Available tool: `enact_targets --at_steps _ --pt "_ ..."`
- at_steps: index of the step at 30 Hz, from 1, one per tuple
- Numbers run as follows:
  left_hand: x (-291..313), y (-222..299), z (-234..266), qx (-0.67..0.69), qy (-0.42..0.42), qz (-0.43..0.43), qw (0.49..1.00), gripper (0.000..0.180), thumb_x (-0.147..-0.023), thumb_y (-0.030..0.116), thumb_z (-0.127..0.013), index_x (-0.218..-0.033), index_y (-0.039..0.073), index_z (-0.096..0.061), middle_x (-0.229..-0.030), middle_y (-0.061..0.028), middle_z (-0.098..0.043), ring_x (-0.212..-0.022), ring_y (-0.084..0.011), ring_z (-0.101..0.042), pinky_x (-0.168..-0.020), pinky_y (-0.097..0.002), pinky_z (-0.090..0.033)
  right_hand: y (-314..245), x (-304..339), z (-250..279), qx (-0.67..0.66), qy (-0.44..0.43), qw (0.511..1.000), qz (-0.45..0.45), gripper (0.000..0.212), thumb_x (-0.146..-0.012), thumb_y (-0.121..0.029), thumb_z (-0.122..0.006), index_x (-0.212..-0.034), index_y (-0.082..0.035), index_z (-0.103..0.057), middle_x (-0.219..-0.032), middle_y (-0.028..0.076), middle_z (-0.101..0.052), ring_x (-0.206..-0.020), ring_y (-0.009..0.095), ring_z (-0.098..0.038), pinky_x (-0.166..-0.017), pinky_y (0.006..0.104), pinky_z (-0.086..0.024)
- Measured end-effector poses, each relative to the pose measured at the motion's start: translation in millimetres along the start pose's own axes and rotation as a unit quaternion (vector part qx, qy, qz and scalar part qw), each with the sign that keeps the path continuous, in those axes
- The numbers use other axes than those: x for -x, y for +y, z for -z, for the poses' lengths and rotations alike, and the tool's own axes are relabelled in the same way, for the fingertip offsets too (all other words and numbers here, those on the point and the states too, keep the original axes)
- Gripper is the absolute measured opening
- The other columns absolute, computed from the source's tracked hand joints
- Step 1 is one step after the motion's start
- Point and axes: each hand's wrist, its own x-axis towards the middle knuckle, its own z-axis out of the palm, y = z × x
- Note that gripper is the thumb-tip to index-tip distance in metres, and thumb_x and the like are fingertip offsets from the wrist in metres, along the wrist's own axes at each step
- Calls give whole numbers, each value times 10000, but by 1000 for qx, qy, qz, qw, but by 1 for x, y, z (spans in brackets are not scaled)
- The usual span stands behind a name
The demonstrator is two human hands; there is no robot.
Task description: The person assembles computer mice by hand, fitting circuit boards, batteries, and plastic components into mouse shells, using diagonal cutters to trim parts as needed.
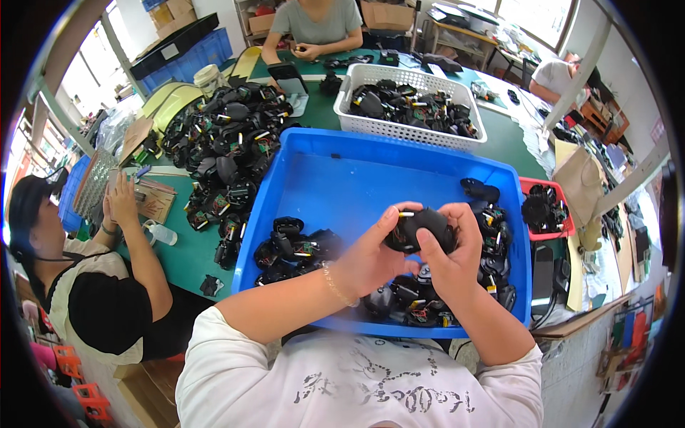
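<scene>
Over a blue bin (342, 153) on the green worktable (325, 107), the left hand (371, 253) and right hand (449, 257) together gripped a black, apparently mouse-shaped shell (417, 228).

Single head-worn fisheye view, looking steeply down, close over blue bin (342, 178) on green table (499, 139), edges bowed, co-workers at rim.

Plastics, cloth and card at frame centre

The black shell (421, 230) at centre is glossy moulded plastic; the blue bin (371, 178) under it is smooth plastic with a dull sheen. At upper centre the white basket (410, 128) is perforated plastic. The green tabletop (193, 250) at left looks matt. The white shirt (357, 385) at the bottom is soft cloth; brown cardboard boxes (389, 14) at top are matt.
</scene>
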Motion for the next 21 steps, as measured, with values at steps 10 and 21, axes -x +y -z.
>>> enact_targets --at_steps 10,21 --pt "-5 14 6 -136 94 -109 980 483 -949 510 -355 -1094 79 -519 -1001 -71 -582 -892 -184 -577 -802 -329 -491 -3 -1 0 216 -108 966 86 330 -700 -142 -734 -940 -56 -524 -823 71 -597 -580 169 -560 -527 273 -437" --pt "-1 18 -4 -234 55 -113 964 549 -929 561 -330 -1142 77 -474 -1065 -103 -545 -948 -183 -569 -812 -332 -503 7 -13 18 178 -48 943 277 255 -685 -70 -716 -920 -40 -622 -744 84 -597 -626 219 -573 -536 285 -434"
